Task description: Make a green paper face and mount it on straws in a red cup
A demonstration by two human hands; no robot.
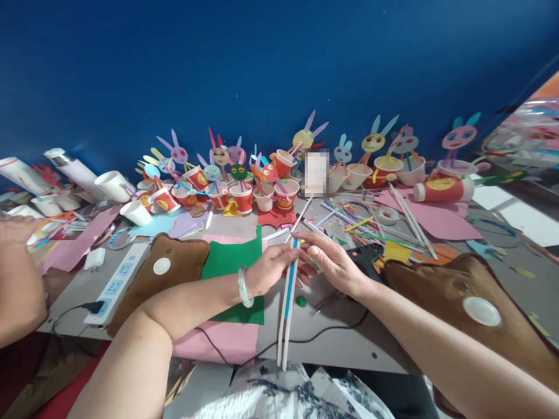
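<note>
Left hand [276, 269] pinches two slender white paper-looking rods [285, 336], one blue-striped — likely light, crushable; hold mid-length. Right hand [335, 265] half-curled near top — grip unclear.

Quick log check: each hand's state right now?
Left hand: closed, holding white sticks.
Right hand: at the sticks' upper part; whether it holds them cannot be told.

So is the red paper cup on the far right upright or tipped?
Tipped: the red paper cup lies down, its ends facing sideways.
</note>
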